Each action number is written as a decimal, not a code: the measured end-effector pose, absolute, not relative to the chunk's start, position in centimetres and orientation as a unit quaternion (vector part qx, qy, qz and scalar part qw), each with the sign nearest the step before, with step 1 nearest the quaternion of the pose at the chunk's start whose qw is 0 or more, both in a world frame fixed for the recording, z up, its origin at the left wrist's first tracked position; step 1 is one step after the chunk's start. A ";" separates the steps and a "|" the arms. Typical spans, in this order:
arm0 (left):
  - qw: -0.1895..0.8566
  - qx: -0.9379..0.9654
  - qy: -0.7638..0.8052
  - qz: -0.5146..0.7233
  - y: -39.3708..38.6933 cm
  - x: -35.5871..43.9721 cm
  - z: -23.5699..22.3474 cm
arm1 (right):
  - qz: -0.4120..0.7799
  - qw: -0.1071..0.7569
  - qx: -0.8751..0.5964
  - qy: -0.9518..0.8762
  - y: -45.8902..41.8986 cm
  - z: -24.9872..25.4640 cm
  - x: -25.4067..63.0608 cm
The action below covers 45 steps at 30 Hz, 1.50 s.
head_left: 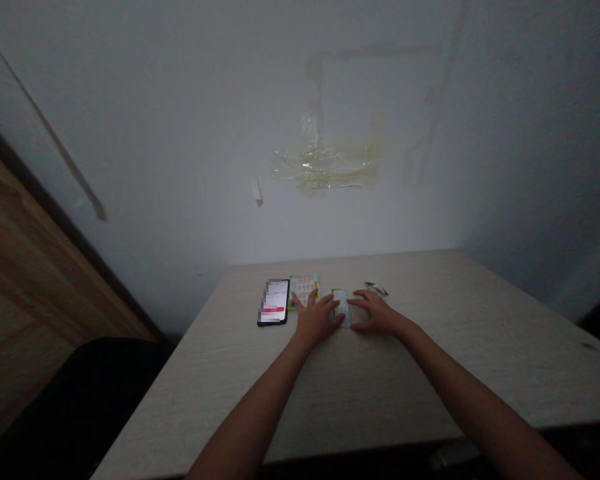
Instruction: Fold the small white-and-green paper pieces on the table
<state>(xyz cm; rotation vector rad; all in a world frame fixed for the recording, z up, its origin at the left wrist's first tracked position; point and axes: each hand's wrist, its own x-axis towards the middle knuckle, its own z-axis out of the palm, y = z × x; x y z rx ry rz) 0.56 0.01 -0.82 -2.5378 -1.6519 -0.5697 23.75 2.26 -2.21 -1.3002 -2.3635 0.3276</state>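
Observation:
A small printed card [342, 308], pale with fine text and a greenish top edge, lies flat on the table between my two hands. My left hand [315, 321] is spread open at its left side, with fingertips on or beside that edge. From the right, my right hand [377, 315] reaches in with fingers apart, its fingertips at the card's right edge. Beyond my left hand lies a green-edged printed sheet [307, 285] with rows of small pictures, partly covered by the fingers. A small green and white packet or slip [377, 289] rests just beyond my right hand.
A phone [275, 303] with a lit, partly blurred screen lies left of the sheet. The pale wooden table [405, 387] meets a wall [180, 133] carrying old clear tape [330, 167]. A dark chair-like shape [95, 393] stands at the left, near wooden panelling [25, 267].

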 end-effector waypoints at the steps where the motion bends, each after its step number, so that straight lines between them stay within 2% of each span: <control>1: 0.032 -0.824 -0.534 -0.187 0.0 0.6 -0.8 | 0.120 0.209 -0.467 -0.850 2.2 -2.1 23.8; 10: 0.034 -0.825 -0.532 -0.189 0.0 0.5 -0.9 | 0.149 0.291 -0.424 -0.844 2.9 -2.5 24.2; 16: 0.028 -0.826 -0.530 -0.188 0.0 0.5 -0.8 | 0.178 0.300 -0.392 -0.852 3.3 -2.6 24.4; 36: 0.028 -0.826 -0.527 -0.200 -0.1 0.5 -0.5 | 0.065 0.341 -0.489 -0.800 4.0 -3.6 23.0; 45: 0.024 -0.826 -0.527 -0.199 -0.1 0.5 -0.6 | 0.058 0.352 -0.505 -0.786 3.8 -3.2 22.5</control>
